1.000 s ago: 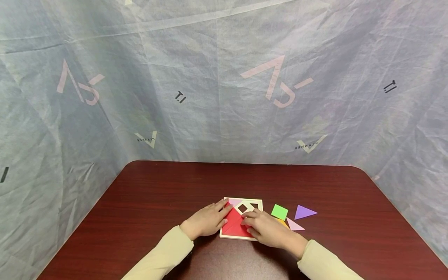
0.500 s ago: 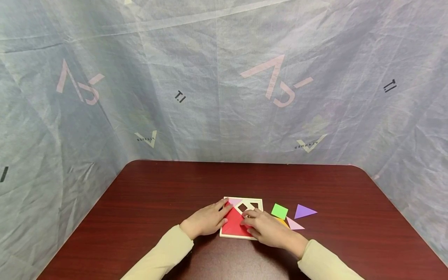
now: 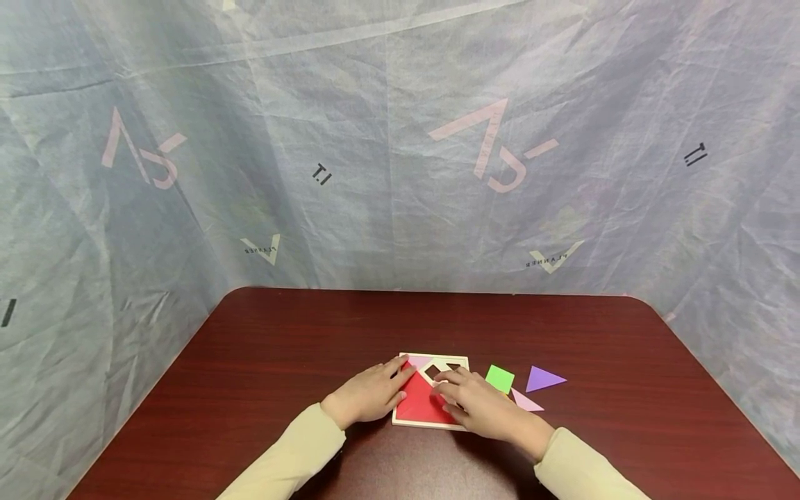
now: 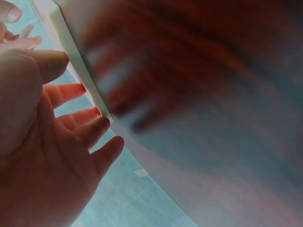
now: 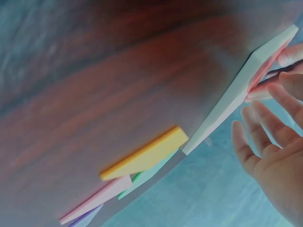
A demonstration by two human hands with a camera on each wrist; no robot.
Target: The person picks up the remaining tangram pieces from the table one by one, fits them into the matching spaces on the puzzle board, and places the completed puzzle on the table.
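Beneath 2 bare hands: a square board (image 3: pixel 428 424) with a pale rim lay flat, the left hand (image 3: pixel 369 394) at its left edge and the right hand (image 3: pixel 480 405) over its right side.
Left hand: lay with fingers extended and slightly parted, reaching over the rim onto the board.
Right hand: hung palm down with fingers spread and loosely bent; whether the tips touched the board could not be told.
Red surface (image 3: pixel 425 403): filled the board's near part, between the hands.
Pink patch (image 3: pixel 419 360): showed at the board's far corner, beside the left hand's fingertips.
Dark openings (image 3: pixel 432 373): 2 showed just beyond the right hand.
Loose pieces: 4 lay on the right hand's outer side, a yellow piece (image 5: pixel 144 153) nearest, then a green piece (image 3: pixel 500 379), a pink triangle (image 3: pixel 528 401) and, farthest out, a purple triangle (image 3: pixel 544 379).
Table (image 3: pixel 281 347): dark red-brown, it stretched around both hands.
Backdrop (image 3: pixel 375 104): gray printed fabric hung well beyond the hands.
Sleeves (image 3: pixel 306 444): pale, they ended at the wrists.
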